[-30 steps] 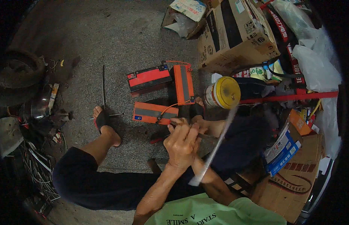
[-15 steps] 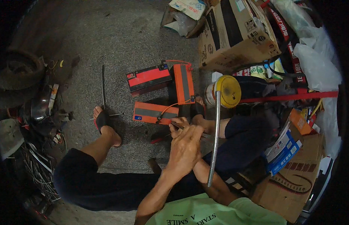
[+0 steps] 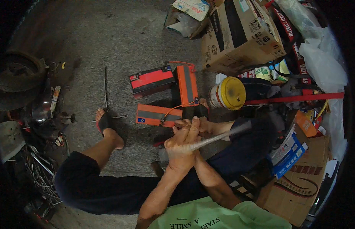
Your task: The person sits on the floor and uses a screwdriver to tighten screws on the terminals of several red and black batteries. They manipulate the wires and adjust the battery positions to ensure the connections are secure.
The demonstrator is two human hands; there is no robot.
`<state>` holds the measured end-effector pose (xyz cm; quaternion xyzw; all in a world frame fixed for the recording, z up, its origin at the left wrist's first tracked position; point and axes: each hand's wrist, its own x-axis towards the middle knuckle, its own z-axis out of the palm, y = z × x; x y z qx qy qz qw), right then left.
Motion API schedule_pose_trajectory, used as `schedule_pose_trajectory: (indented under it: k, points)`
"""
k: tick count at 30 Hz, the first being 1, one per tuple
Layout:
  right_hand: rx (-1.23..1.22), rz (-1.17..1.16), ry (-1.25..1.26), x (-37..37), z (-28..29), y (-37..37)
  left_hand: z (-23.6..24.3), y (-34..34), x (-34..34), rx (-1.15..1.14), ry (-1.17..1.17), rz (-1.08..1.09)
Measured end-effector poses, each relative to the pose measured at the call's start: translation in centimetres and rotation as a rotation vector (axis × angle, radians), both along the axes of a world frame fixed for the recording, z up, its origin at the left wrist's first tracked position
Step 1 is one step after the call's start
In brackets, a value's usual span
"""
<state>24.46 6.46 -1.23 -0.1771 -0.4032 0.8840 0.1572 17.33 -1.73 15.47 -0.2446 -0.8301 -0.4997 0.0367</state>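
Observation:
My left hand (image 3: pixel 180 147) is closed, its fingers curled and one finger stretched forward, beside the near orange battery (image 3: pixel 148 111). A long grey metal bar (image 3: pixel 217 139), smeared by motion, runs across the back of that hand toward my knee; its grip is partly hidden. My right hand (image 3: pixel 180 124) lies mostly hidden under the left. Its fingertips are closed at the battery's near right edge, by a terminal. An orange wire (image 3: pixel 173 108) links this battery to a second upright orange battery (image 3: pixel 187 86). A red and black battery (image 3: pixel 152 82) stands to the left of that one.
A yellow-lidded tub (image 3: pixel 233 93) stands right of the batteries, before a large cardboard box (image 3: pixel 242 38). Thin metal rods (image 3: pixel 105 87) lie by my left foot. Tyres (image 3: pixel 19 72) and a heap of metal scraps (image 3: pixel 40 168) line the left; packaging (image 3: pixel 290 152) crowds the right.
The grey bar has swung from nearly upright in the picture to a slant across my left hand. My left hand has turned and shifted slightly left. The batteries stay put.

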Motion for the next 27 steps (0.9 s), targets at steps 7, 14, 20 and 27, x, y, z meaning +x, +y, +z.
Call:
schedule_pose_trajectory:
  k: [7,14,20,27]
  points:
    - [0.068,0.156,0.11,-0.7,-2.1,0.9,-0.8,1.2,0.7,0.0,-0.046,-0.028]
    - [1.185,0.241,-0.468,-0.9,1.0,1.2,-0.2,-0.4,0.3,0.169,-0.239,-0.383]
    - [0.866,0.033,-0.247,0.4,-4.2,1.5,-0.1,-0.1,1.0,0.131,-0.143,-0.216]
    - [1.658,0.211,-0.525,0.9,-2.5,1.1,-0.3,-0.9,0.1,-0.017,-0.029,-0.008]
